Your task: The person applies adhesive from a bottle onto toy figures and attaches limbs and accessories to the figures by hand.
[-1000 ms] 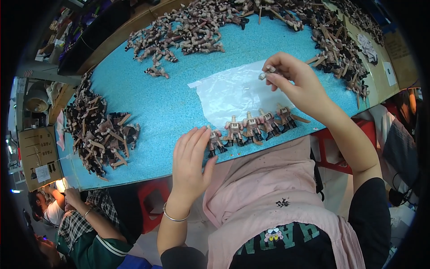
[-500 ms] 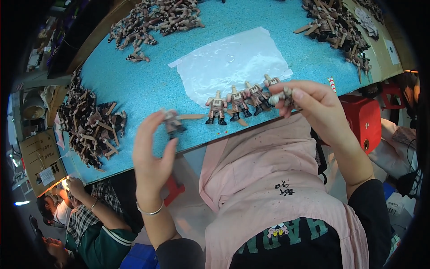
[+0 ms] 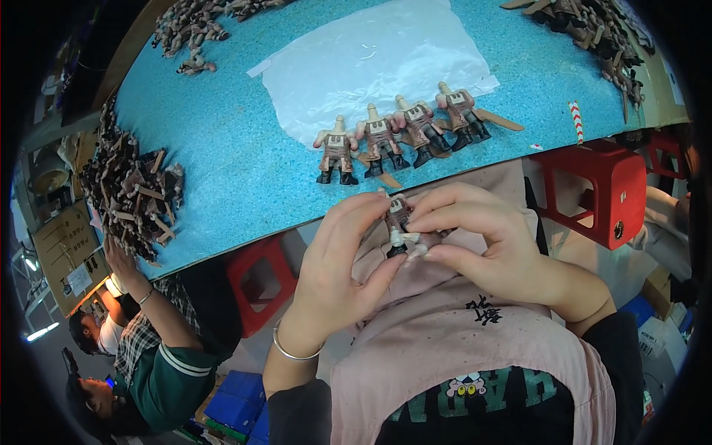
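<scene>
Left hand (image 3: 343,259): grasping one figure (image 3: 398,211), just off the blue table's (image 3: 222,148) near edge. Right hand (image 3: 482,239): pinching a small pale piece (image 3: 417,250) beside it, same side. Risk: slackened grip could drop either below the table.

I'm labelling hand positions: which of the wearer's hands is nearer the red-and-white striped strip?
Right. The right hand is below and left of the striped strip in the picture; the left hand is farther left.
</scene>
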Motion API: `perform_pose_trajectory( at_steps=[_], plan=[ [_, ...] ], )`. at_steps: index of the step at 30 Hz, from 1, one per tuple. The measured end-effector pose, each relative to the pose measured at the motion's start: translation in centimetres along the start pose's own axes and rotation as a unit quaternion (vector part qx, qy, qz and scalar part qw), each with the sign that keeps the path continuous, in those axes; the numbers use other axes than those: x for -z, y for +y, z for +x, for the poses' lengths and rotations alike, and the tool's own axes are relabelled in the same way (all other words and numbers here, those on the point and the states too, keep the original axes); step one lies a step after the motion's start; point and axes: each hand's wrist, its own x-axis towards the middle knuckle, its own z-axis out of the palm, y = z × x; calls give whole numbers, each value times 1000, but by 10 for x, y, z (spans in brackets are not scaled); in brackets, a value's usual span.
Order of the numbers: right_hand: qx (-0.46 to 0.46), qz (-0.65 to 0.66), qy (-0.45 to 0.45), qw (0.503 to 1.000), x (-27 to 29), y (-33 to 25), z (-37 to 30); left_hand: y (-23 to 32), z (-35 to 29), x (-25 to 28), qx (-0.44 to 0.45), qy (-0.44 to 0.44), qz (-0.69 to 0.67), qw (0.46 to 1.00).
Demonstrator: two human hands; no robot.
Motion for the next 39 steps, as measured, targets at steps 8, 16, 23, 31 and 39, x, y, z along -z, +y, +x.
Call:
perform_pose_trajectory(
  at_steps=[8,16,23,31,39],
  plan=[
    [38,-46,20,998,-8,8,1,8,9,6,3,-49,40,998],
    [28,-40,36,998,-10,9,2,9,11,5,-1,-46,41,998],
    [-24,7,55,998,-12,10,0,-7,8,4,-1,-9,-25,1000],
    [-10,10,71,997,-14,17,-2,-5,3,-13,3,54,-4,999],
    [91,-70,129,985,-9,7,-9,-3,-25,-25,40,161,-72,983]
  ],
)
